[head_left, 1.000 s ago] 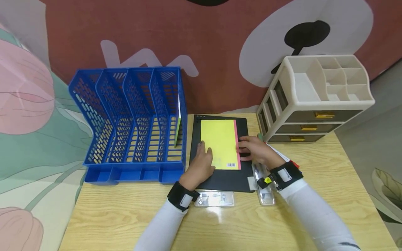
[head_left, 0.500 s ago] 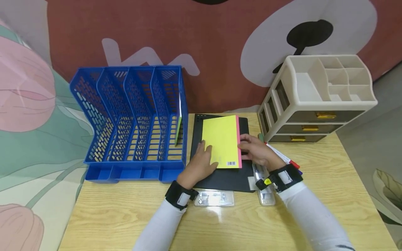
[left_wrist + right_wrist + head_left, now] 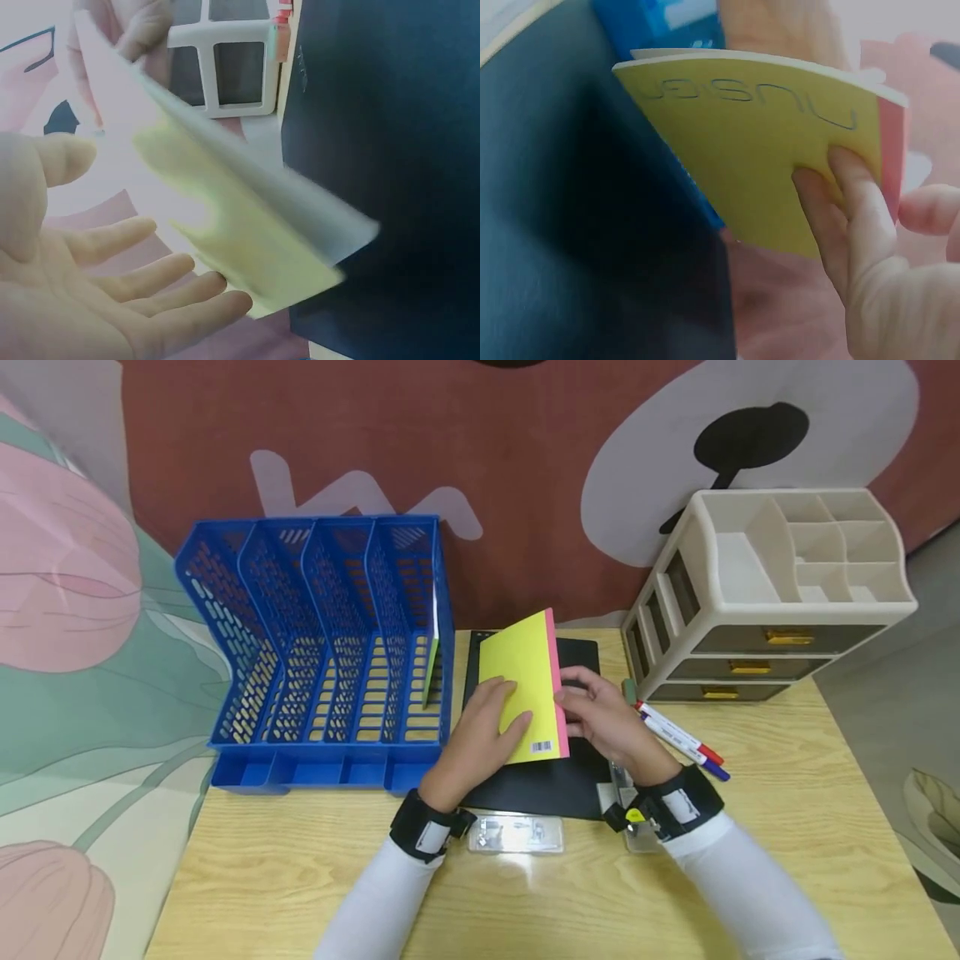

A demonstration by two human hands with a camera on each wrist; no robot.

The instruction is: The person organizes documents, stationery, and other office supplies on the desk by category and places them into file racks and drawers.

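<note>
A yellow notebook (image 3: pixel 517 685) with a pink spine and a barcode is tilted, its spine side raised off a black folder-like sheet (image 3: pixel 540 789). My right hand (image 3: pixel 611 727) pinches it at the spine. In the right wrist view, two fingers lie along the cover of the notebook (image 3: pixel 757 142), and the thumb is by the pink strip. My left hand (image 3: pixel 480 735) lies over the notebook's left part. In the left wrist view, the fingers of the left hand (image 3: pixel 112 285) are spread and extended beside the yellow cover (image 3: pixel 232 232).
A blue file rack (image 3: pixel 330 635) stands at left, with a thin green-edged booklet (image 3: pixel 432 652) in its rightmost slot. A cream drawer organizer (image 3: pixel 772 610) stands at right. Red and blue markers (image 3: pixel 682 739) and clear cases (image 3: pixel 516 835) lie around the black sheet.
The notebook has gone from lying flat to tilted, its spine side lifted by my right hand. My left hand has stayed on the left side of the cover.
</note>
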